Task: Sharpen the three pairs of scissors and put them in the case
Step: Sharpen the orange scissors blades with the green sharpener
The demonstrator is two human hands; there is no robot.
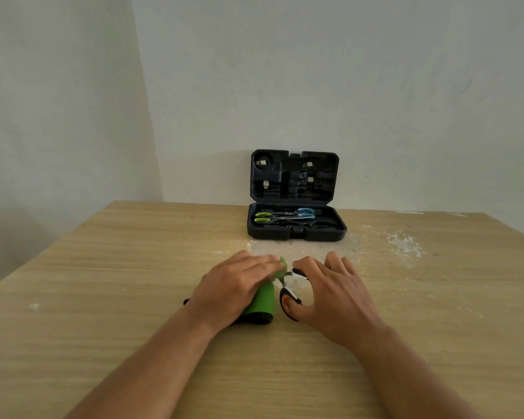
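Head: scissors [288,297] on R fingers [303,264].

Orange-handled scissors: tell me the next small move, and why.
Probably draw the orange-handled scissors back through the green sharpener. The right hand has its thumb in a handle loop, the left hand presses the sharpener down, and two pairs already lie in the case.
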